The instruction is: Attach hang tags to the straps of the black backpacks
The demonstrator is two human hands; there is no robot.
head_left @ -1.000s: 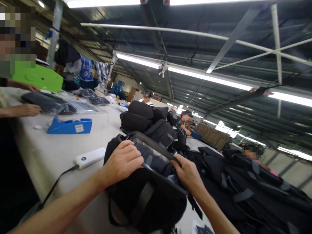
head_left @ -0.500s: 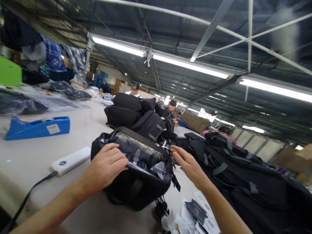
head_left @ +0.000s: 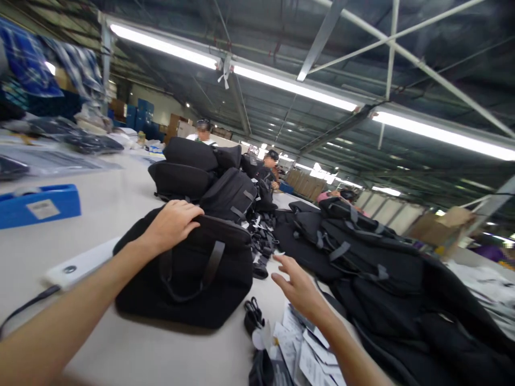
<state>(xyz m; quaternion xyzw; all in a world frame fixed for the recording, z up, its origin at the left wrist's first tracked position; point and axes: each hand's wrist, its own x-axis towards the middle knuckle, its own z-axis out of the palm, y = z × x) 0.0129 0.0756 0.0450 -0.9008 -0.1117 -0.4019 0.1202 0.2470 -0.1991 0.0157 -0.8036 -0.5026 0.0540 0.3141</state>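
Note:
A black bag with a dark loop handle stands on the table in front of me, its top edge closed together. My left hand lies over that top edge at the left, fingers together and gripping it. To the right of the bag, my right hand hovers with fingers apart and nothing in them. Beneath the right hand are white printed tags. A bundle of black straps lies beside the bag's lower right corner.
More black bags are piled behind, and a long heap of black bags covers the right side. At left are a blue tape dispenser and a white device with a cable. Several people work farther back, one person behind the pile.
The bag's gaping mouth has come together, and its front panel with the handle now faces me. My right hand has moved off the bag's side, down toward the tags. The view has shifted right.

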